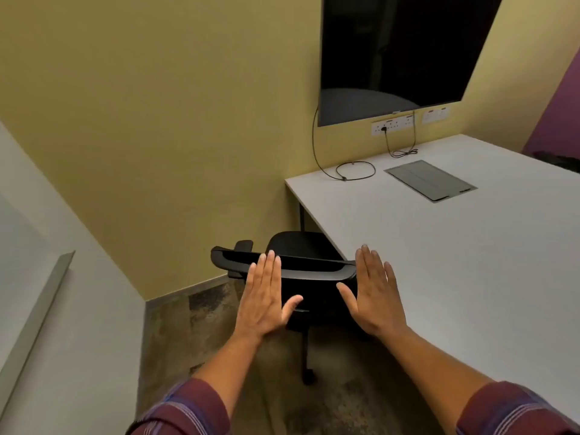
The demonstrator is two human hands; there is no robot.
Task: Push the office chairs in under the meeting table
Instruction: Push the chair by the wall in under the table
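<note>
Two hands out in front of me, both flat and open, palms forward, fingers straight and close together, thumbs splayed inward. My left hand (266,296) sits over the chair's backrest (282,266), fingertips reaching its top rail; whether the palm presses on it I cannot tell. My right hand (375,295) is at the right end of that rail, by the table edge; contact unclear too. Neither hand grips anything. Forearms extended, plaid sleeves (188,409) pushed up near the elbows.

Black office chair (301,246) stands at the near-left side of the white meeting table (439,246), seat partly tucked under the tabletop, backrest toward me. Backrest's long axis runs left-right, roughly square to my arms; the chair faces away from me, toward the yellow wall (157,120). One armrest (244,245) shows on the left. Its base and a caster (308,376) are on the carpet.

Set in the tabletop: a closed grey cable hatch (430,180). Loose black cables (354,171) lie on the table below a dark wall screen (398,54) and sockets (392,124).
</note>
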